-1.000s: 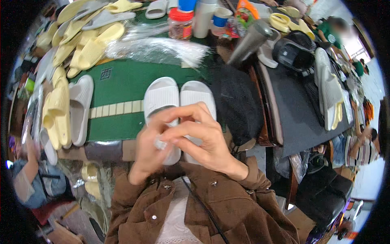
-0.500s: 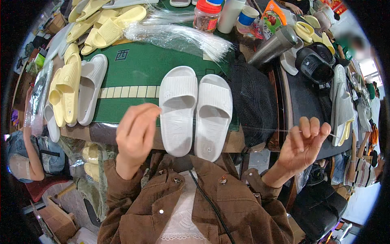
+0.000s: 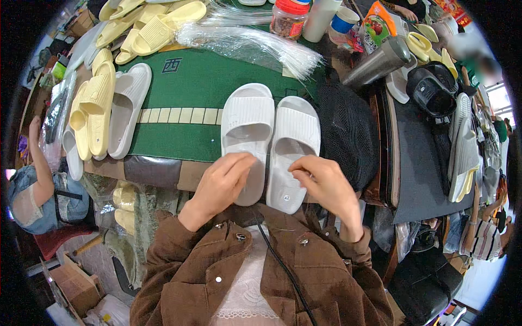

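The left hand [image 3: 220, 185] lies with loosely curled fingers on the heel of the left slide [image 3: 247, 130], touching it without gripping. The right hand [image 3: 323, 187] has its fingers pinched together just over the heel of the right slide [image 3: 293, 149]; what they pinch is too fine to tell. Both white slides lie side by side, touching, toes away from the person, on the green mat [image 3: 185, 108] at the near edge of the surface. A black mesh bag [image 3: 348, 133] sits just right of them. Yellow slides [image 3: 92, 111] lie at the mat's left, clear plastic strips [image 3: 250, 43] beyond.
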`<move>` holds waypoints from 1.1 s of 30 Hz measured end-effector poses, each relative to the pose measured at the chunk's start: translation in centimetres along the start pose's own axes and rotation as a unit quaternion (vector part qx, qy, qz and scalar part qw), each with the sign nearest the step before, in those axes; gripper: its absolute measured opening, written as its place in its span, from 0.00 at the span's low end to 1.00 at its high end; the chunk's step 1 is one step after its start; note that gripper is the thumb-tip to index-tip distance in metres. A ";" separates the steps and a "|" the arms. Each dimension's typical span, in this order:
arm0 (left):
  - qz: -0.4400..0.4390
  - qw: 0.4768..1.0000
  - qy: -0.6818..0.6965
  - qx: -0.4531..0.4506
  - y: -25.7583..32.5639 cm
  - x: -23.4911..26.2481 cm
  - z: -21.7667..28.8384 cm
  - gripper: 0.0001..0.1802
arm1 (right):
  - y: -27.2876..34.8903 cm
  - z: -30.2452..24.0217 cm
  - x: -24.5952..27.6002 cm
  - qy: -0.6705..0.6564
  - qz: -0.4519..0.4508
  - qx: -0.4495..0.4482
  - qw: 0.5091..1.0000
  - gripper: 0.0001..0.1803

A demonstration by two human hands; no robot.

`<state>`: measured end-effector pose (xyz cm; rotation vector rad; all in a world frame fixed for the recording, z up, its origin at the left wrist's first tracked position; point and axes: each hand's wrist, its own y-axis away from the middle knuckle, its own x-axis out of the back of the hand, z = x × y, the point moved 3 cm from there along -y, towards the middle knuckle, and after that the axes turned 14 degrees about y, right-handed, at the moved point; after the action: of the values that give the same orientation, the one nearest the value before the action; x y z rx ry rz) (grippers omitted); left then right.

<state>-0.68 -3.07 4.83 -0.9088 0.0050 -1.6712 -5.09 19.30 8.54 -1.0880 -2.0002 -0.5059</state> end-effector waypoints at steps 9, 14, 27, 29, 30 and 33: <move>0.003 0.993 -0.116 0.039 -2.3 -2.1 -2.0 0.43 | -1.2 0.5 -4.6 0.137 0.155 0.030 0.978 0.19; -0.059 0.986 -0.037 0.153 -4.6 -2.3 -3.1 0.50 | -3.1 2.3 -5.4 0.073 0.023 -0.089 0.993 0.18; 0.009 0.979 -0.064 0.192 -5.9 -5.6 -5.6 0.20 | -5.7 2.7 -6.9 0.075 0.074 -0.065 0.992 0.32; 0.026 0.980 -0.071 0.181 -5.9 -5.8 -5.9 0.18 | -5.6 2.7 -6.9 0.079 0.071 -0.070 0.992 0.31; 0.011 0.977 -0.071 0.202 -5.9 -5.9 -6.2 0.19 | -5.6 2.7 -6.9 0.081 0.071 -0.073 0.991 0.30; -0.025 0.967 -0.076 0.242 -6.2 -6.0 -6.7 0.22 | -5.5 2.5 -6.8 0.054 0.093 -0.054 0.993 0.28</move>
<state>-9.42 0.88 -0.36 -0.6618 -0.5147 -1.5453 -8.57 14.38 1.74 -1.2723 -1.7737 -0.5673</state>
